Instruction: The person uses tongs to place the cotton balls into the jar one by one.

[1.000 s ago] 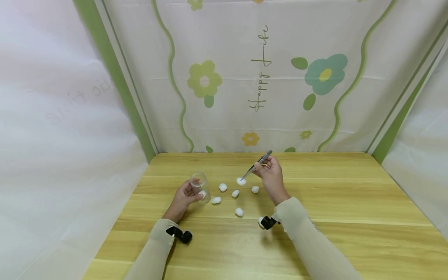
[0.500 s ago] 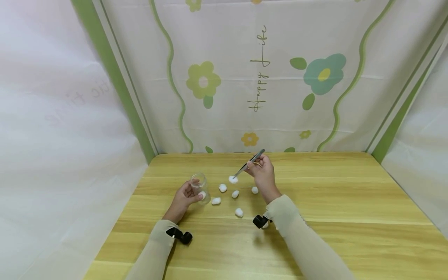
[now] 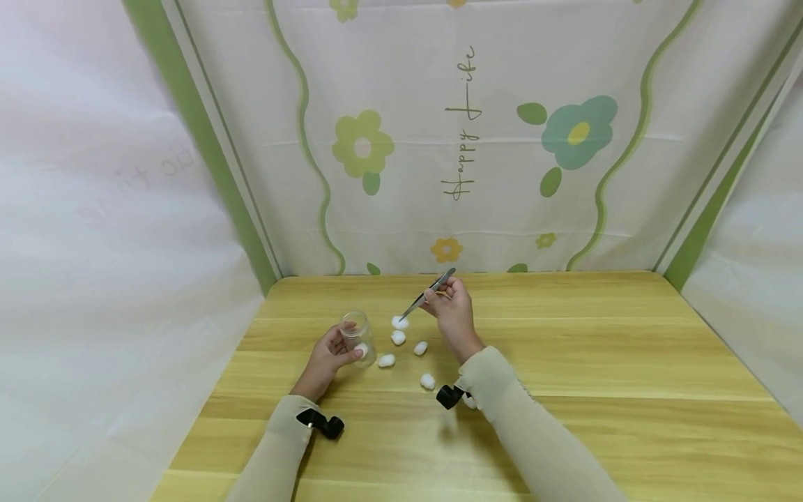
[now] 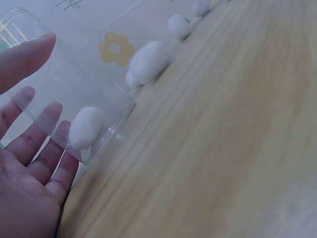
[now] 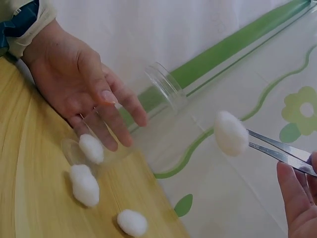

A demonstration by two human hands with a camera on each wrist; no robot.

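Observation:
My left hand (image 3: pixel 325 358) grips a clear open-mouthed jar (image 3: pixel 355 326) standing on the table, thumb on one side and fingers round the other. One cotton ball (image 4: pixel 87 127) lies at the jar's bottom. With my right hand (image 3: pixel 456 317) I pinch metal tweezers (image 3: pixel 426 295), whose tips hold another cotton ball (image 5: pixel 231 134). This held ball is in the air, to the right of the jar's mouth and apart from it. Several loose cotton balls lie on the table right of the jar, one of them (image 5: pixel 84 185) close beside its base.
The wooden table (image 3: pixel 602 335) carries the loose cotton balls, including one (image 3: pixel 427 381) nearer the front. Another cotton ball (image 3: pixel 470 402) is partly hidden by the right wrist camera (image 3: pixel 449 397). A flowered curtain (image 3: pixel 502 174) hangs behind the table's far edge.
My right hand has moved left with the tweezers and their cotton ball, bringing it closer to the jar. The left hand and jar have stayed in place.

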